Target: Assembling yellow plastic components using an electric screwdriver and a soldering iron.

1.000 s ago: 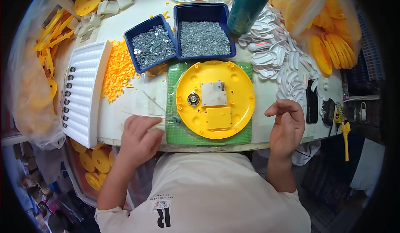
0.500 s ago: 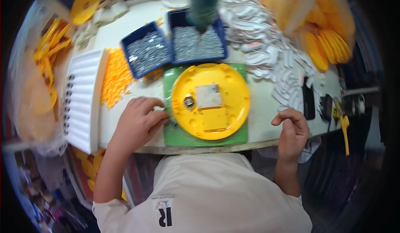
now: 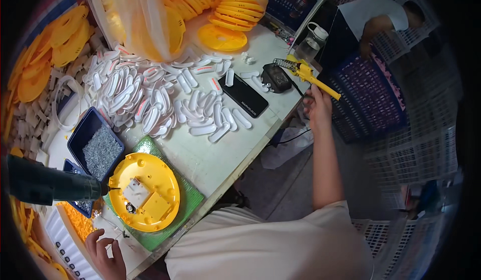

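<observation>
My right hand point(image 3: 319, 110) is stretched out at the table's right edge, fingers apart, with its fingertips at the yellow handle of a soldering iron point(image 3: 325, 89). The iron's front end rests in a coiled spring holder point(image 3: 284, 63). My left hand point(image 3: 106, 254) lies open near the table's front edge, fingers spread, beside thin wires point(image 3: 120, 229). A round yellow plastic housing point(image 3: 163, 180) sits on a green mat point(image 3: 188, 197). Inside it are a white block point(image 3: 136, 192), a yellow rectangular cover point(image 3: 156, 207) and a small round metallic part point(image 3: 131, 207).
A dark power screwdriver point(image 3: 60, 184) points its bit over the housing. Blue trays point(image 3: 118, 147) of screws stand beside it. White plastic pieces point(image 3: 123, 92) cover the middle, near a black phone point(image 3: 245, 95). Bagged yellow discs point(image 3: 173, 32) sit behind. Another person point(image 3: 373, 17) bends over crates.
The view has swung to the right. My right hand has reached out to the soldering iron's handle. My left hand stays near the front edge, its fingers now more spread.
</observation>
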The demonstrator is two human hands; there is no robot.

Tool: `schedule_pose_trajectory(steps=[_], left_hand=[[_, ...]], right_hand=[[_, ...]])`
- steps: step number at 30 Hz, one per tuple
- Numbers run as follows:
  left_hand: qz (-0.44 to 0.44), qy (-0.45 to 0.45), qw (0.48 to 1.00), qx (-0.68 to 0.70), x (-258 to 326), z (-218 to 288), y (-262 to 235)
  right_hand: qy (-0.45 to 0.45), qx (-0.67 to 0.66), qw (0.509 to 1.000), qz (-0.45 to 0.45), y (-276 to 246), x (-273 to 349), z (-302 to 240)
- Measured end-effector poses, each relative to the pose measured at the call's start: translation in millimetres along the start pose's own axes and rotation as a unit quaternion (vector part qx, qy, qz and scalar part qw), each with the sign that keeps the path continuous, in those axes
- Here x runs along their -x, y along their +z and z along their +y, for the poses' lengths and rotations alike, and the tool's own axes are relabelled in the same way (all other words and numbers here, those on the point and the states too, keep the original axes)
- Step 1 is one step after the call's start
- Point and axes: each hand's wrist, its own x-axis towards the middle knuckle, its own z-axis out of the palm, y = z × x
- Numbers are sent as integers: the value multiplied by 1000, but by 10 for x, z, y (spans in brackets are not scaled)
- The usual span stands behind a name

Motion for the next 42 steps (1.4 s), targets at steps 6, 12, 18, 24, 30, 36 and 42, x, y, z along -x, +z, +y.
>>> schedule_pose_trajectory(steps=[6,12,18,24,30,36,42], left_hand=[[46,-77,980,176,-7,-97,221],[96,-194,851,479,10,21,529],[14,111,974,199,-320,547,510],[46,114,979,164,-86,574,698],[76,103,982,142,-44,533,798],[100,42,974,197,-154,538,734],[146,-27,982,119,-215,564,822]], right_hand=[[-155,103,983,-2,14,-349,-2],[-327,211,917,84,-236,169,-168],[-294,-11,939,-180,312,1246,-6],[-256,41,861,-438,883,2174,394],[-166,-7,848,-503,1051,2408,381],[-150,-3,853,-500,1116,2515,343],[-143,8,841,-521,1094,2529,403]])
